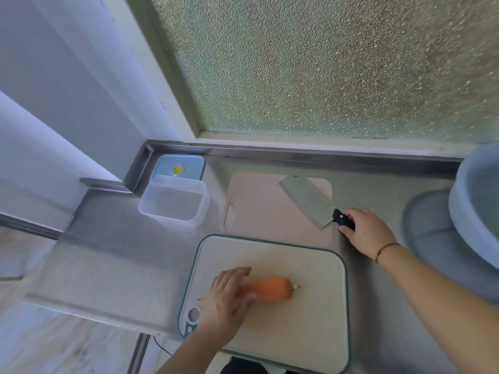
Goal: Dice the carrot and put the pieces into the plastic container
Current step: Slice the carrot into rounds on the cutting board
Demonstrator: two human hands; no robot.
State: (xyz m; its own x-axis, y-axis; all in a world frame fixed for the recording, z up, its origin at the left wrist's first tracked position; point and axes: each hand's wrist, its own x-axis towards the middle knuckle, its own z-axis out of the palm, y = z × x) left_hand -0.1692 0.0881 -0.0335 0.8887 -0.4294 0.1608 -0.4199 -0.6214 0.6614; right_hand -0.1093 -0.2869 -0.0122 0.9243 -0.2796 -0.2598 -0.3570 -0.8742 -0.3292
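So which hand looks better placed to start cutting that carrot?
The right hand: its fingers already grip the cleaver by the handle over the pink board. The left hand rests on the carrot, steadying it on the white cutting board.

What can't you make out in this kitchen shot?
All in the head view:
- Narrow end of the carrot: covered by the left hand.
- Cleaver handle: mostly wrapped by the right hand.
- Blue basin: cut off by the right edge.
- Outside the frosted window: blurred by the textured glass.
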